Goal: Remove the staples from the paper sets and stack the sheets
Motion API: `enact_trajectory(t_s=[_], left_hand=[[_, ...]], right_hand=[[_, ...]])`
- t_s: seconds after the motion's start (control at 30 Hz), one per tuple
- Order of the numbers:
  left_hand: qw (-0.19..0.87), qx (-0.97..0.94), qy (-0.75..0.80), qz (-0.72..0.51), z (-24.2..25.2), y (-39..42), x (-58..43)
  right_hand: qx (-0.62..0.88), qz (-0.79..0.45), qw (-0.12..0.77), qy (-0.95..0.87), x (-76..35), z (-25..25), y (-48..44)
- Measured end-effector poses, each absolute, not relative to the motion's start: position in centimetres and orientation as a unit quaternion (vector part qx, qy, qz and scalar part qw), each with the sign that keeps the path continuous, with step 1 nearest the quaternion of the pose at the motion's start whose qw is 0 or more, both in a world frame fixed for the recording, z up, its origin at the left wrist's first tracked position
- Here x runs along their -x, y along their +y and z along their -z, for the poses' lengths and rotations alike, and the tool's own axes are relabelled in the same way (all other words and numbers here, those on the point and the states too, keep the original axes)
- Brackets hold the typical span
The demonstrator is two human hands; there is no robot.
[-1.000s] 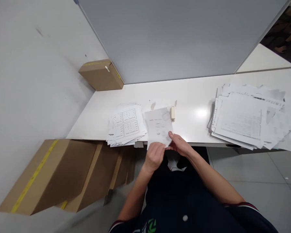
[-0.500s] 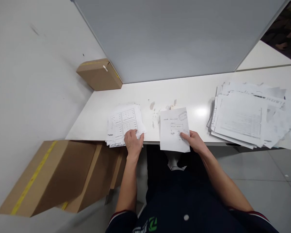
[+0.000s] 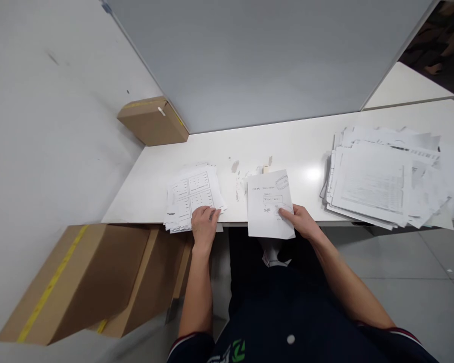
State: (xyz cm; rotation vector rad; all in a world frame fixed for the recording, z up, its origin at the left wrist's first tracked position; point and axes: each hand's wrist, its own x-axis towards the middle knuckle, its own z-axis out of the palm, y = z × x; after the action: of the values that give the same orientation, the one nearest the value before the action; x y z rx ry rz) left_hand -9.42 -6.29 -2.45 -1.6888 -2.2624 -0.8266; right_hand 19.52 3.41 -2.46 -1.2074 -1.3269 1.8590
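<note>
Currently, the right hand (image 3: 303, 222) grips a stamped sheet (image 3: 263, 219)

From my distant seat, through the camera on the person's head, I see the right hand closed on the right edge of that sheet, thumb pressed on top and fingers tucked beneath. The paper lies face up, bearing lines of print and an oval mark in its upper right corner, and its lower end juts past the near edge of the white tabletop (image 3: 310, 146). Whether it is one layer or several, I can't tell.

The left hand (image 3: 204, 228) rests at the near right corner of a loose stack of forms (image 3: 187, 189), fingers bent and thumb close to them (from here I can't make out whether any paper is pinched between). The stack's top page shows a grid of boxed print.

Just beyond the sheet, the end of a small cream object (image 3: 266, 169) peeks out, the rest of it covered. A larger, untidy pile of papers (image 3: 374, 181) sits well apart on my right, some corners poking over the near edge. A cardboard box (image 3: 151, 121) stands at the far left corner, against a grey panel (image 3: 257, 60), and larger taped boxes (image 3: 98, 277) sit below the tabletop at the left.
</note>
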Motion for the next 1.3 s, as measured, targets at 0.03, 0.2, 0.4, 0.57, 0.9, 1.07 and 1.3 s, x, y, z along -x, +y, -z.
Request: enact_trajectory(t_s=[0.03,0.2,0.4,0.57,0.9,1.07,1.3], left_hand=[[0.099,0.57,-0.766,0.282,2.4,-6.3,9.5],[0.089,0.559,-0.771,0.293,2.4,-6.3,9.6],[0.1,0.575,-0.758,0.29,2.4,-6.2,9.6],[0.132,0.556,-0.73,0.377,1.0,-6.0,7.8],[0.017,0.705,-0.591,0.392,-0.2,-5.6,-3.5],[-0.011,0.745,-0.563,0.357,0.7,-5.6,-6.6],[-0.097,0.592,-0.64,0.481,1.1,-4.5,-4.3]], right_hand=[[0.449,-0.693,0.276,-0.492,-19.5,2.5,3.4],[0.445,-0.697,0.279,-0.489,-19.6,2.6,3.4],[0.436,-0.706,0.272,-0.487,-19.7,2.3,3.4],[0.428,-0.698,0.294,-0.494,-19.6,2.1,3.5],[0.428,-0.72,0.311,-0.449,-19.3,1.9,3.2],[0.423,-0.706,0.331,-0.461,-19.1,1.2,2.9],[0.425,-0.697,0.335,-0.471,-19.4,1.2,2.5]])
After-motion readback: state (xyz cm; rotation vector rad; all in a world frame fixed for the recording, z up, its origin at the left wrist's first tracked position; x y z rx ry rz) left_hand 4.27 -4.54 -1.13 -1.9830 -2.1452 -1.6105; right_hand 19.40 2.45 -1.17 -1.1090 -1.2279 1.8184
